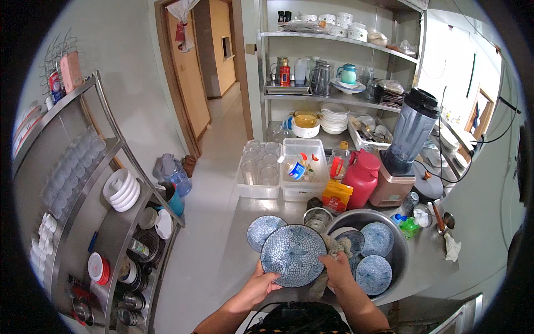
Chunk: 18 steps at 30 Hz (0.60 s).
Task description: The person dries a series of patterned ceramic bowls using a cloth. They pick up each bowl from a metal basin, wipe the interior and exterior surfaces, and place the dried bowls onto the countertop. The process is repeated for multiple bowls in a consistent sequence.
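A blue-and-white bowl with a mosaic and flower pattern [293, 256] is held up in front of me, its patterned face toward the camera. My left hand [263, 284] grips its lower left rim, thumb on the face. At the right rim, my right hand [336, 269] pinches the bowl together with a greyish-brown cloth [340, 246], part of which hangs below. Behind the held bowl, another patterned piece [263, 227] rests on the steel table [238, 267]. To the right stands a large steel basin [402, 271] holding several similar bowls [374, 274].
Behind my hands are a plastic bin of glasses [258, 191], a second clear bin [304, 194], a yellow packet [336, 195], a red thermos [362, 179] and a blender [400, 167]. Steel shelving with dishes [121, 146] stands left; another rack [333, 98] stands behind the table.
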Tool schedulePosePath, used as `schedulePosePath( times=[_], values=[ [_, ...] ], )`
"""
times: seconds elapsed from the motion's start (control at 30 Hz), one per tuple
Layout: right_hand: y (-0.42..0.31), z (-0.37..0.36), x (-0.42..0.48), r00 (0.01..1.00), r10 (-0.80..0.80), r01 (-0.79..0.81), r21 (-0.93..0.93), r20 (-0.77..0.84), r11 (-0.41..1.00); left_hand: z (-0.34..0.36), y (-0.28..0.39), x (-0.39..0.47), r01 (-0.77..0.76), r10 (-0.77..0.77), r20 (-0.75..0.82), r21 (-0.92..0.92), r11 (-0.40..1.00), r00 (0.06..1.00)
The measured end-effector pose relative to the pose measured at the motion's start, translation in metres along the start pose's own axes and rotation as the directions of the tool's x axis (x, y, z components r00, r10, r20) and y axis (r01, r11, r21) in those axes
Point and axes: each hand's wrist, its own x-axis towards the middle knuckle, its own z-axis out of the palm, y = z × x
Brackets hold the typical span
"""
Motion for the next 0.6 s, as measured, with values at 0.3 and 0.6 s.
schedulePosePath(
  times=[0.3, 0.6],
  values=[
    [0.001, 0.007, 0.002, 0.822, -0.509, 0.505, -0.74, 0.256, 0.444, -0.034, -0.022, 0.013, -0.007, 0.01, -0.06, 0.054, 0.998, 0.998],
    [-0.001, 0.013, 0.006, 0.685, -0.632, 0.611, -0.759, 0.363, 0.226, -0.049, -0.008, 0.019, 0.01, -0.003, -0.205, 0.033, 0.999, 0.979]
  ],
)
